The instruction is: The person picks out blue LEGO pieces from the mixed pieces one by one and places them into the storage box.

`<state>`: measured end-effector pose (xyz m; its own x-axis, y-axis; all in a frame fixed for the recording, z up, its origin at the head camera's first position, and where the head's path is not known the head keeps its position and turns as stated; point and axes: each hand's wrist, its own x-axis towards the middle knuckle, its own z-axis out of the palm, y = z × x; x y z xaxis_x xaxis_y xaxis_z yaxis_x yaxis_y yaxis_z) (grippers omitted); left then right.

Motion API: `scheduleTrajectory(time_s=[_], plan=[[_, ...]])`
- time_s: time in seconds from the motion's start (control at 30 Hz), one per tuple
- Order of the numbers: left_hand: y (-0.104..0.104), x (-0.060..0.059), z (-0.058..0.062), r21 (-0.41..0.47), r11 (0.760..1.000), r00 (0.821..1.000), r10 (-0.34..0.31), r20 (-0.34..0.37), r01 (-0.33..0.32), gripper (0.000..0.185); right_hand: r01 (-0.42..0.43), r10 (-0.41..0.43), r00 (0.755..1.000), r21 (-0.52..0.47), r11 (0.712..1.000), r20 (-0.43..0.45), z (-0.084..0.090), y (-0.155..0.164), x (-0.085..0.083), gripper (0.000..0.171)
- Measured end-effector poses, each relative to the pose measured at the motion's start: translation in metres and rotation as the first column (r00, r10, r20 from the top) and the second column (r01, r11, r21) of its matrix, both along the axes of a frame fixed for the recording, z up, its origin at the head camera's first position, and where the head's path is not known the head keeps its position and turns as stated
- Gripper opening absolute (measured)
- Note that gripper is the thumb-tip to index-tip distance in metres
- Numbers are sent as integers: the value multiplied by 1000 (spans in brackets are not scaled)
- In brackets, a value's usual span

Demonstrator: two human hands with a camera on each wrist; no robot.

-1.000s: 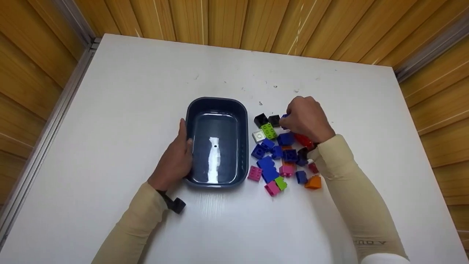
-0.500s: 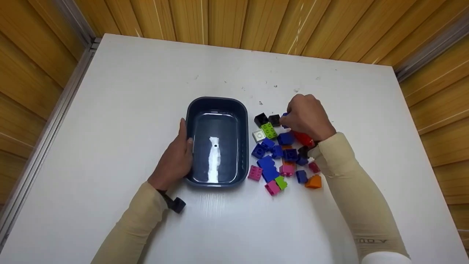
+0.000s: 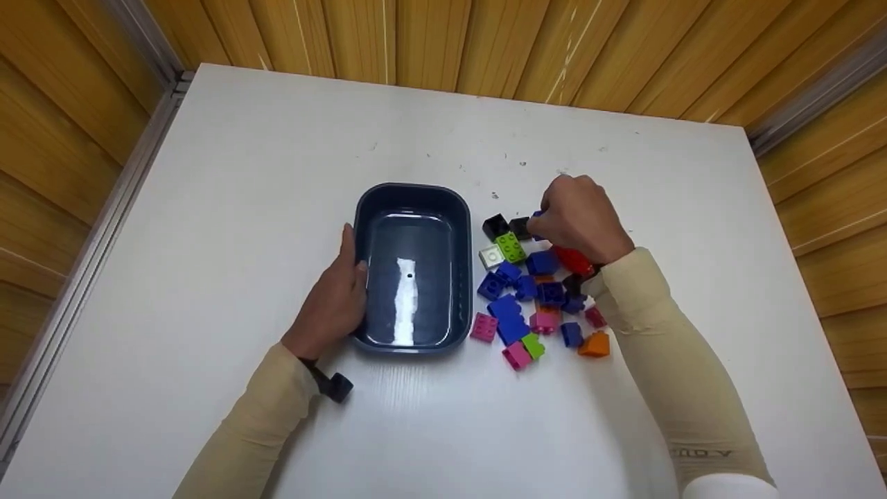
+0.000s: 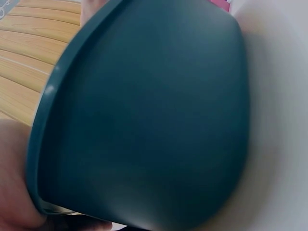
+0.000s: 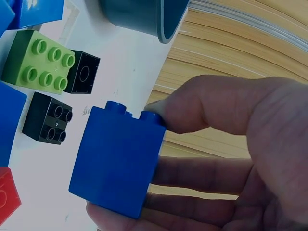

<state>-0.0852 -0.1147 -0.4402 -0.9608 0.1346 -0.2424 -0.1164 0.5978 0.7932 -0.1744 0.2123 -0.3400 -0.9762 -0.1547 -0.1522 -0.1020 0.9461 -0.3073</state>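
Note:
A dark blue rectangular tub [image 3: 409,352] stands on the white table, its floor bare. My left hand [image 3: 331,298] grips its left side, thumb over the rim and fingers along the outer wall; in the left wrist view the tub's outer wall [image 4: 154,110] hides most of that hand. To the tub's right, my right hand [image 3: 581,218] pinches a blue toy building brick [image 5: 115,159] between thumb and fingers, at the far end of a pile of bricks. Near it lie a black brick [image 5: 47,118], a lime green brick [image 5: 41,60] and a red brick [image 3: 572,260].
Several loose blue, pink, orange and green bricks lie close to the tub's right wall, among them a long blue brick [image 3: 508,319], a white brick [image 3: 491,257] and an orange brick [image 3: 594,344]. A wood-patterned wall [image 3: 429,41] borders the table [image 3: 277,138] at the back.
My right hand has shifted slightly toward the back of the table with the blue brick still pinched. My left hand and the tub stay in place.

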Motion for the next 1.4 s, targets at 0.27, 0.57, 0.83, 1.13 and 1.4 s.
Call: scheduleTrajectory(time_s=[0.27,0.57,0.83,1.13,1.4], plan=[[1,1,0,-4,1000,1000,-7,-13,7,67,3,-2,1000,-19,1000,10,6,-7,-1,23],[1,1,-1,-8,1000,1000,-1,-28,1,67,-57,57,997,2,998,-48,13,-20,-5,25],[1,1,0,3,1000,1000,5,-22,-5,67,-91,91,995,7,996,-47,21,-37,-8,29],[1,0,-1,6,1000,1000,8,-14,-8,66,-121,121,991,3,993,-54,27,-54,-10,30],[2,0,1,-20,1000,1000,10,-23,-10,66,-169,169,982,2,986,-82,28,-69,-13,34]])
